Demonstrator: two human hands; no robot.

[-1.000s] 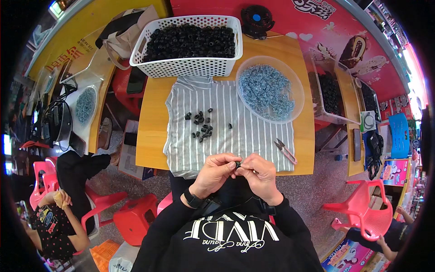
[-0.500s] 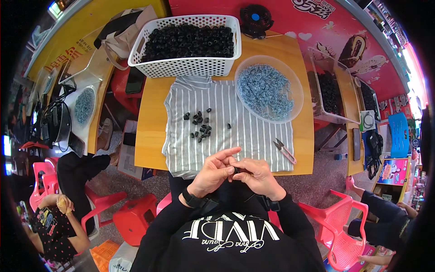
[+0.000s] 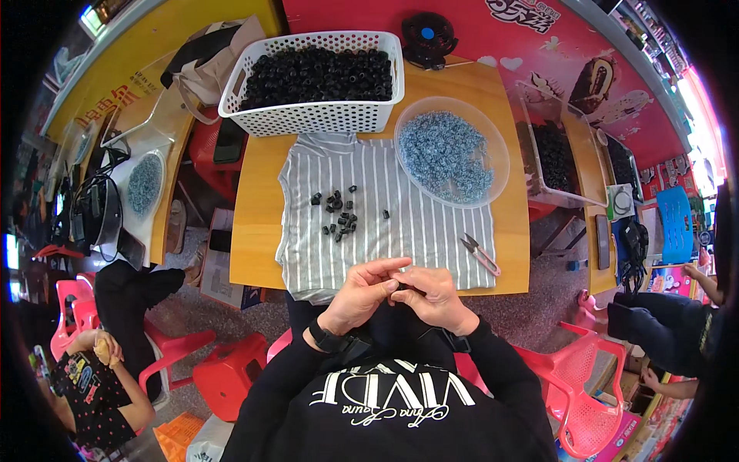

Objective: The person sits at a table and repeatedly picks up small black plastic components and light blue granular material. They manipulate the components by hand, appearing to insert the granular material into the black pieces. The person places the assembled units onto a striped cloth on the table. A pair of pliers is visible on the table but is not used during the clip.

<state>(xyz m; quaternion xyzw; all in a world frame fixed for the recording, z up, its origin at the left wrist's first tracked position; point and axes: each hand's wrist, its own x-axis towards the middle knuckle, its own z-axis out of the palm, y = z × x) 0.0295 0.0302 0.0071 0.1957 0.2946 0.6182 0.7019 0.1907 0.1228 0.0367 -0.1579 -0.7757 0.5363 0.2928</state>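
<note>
Pink chair [image 3: 589, 420] shifted nearer — black piece [image 3: 401, 287] between hands [image 3: 359, 297], long axis unclear.

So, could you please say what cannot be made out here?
Head view:
Small black piece: mostly hidden by bare left hand and right hand.
Tiny bluish pieces in the round translucent plastic tub: shapes too small to discern.
White perforated plastic basket: bottom hidden by black pieces.
</note>
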